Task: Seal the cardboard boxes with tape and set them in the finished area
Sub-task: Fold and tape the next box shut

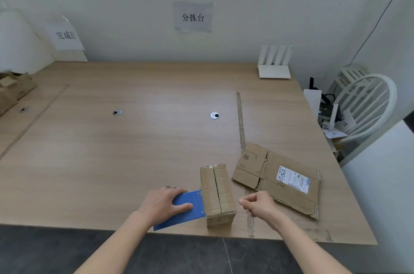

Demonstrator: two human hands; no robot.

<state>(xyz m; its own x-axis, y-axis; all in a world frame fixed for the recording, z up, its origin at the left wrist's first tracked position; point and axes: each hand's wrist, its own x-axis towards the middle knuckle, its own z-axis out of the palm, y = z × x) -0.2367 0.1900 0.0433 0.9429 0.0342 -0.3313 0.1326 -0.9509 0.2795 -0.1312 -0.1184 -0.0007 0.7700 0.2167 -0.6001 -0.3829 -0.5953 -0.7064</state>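
**Sealing the small box at the near edge**

Working from nine o'clock across: a stack of cardboard boxes [13, 90] sits at the far left beneath the paper sign [66, 35] marking the finished area; their number cannot be told, as they run out of view. Two round grommets [117, 112] dot the middle of the tabletop [112, 161].

At six o'clock the left hand [164, 204] rests on a blue tape dispenser [184, 208], fingers [182, 206] pressed together and lying flat over its top, its front edge touching the left wall of one small closed box [218, 193]. Just beside the box, at five o'clock, the right hand [259, 206] pinches what appears to be a thin strip of clear tape [250, 221] between thumb and forefinger, the other digits curled.

Judging by this, the taping step is under way and the centre seam looks not yet covered. The next move probably calls for laying the strip along that seam and pressing it down.

At four o'clock lies one flattened carton [277, 180] with one shipping label [294, 178]. One long narrow strip [240, 121] runs toward one o'clock, where one white router [274, 65] stands.
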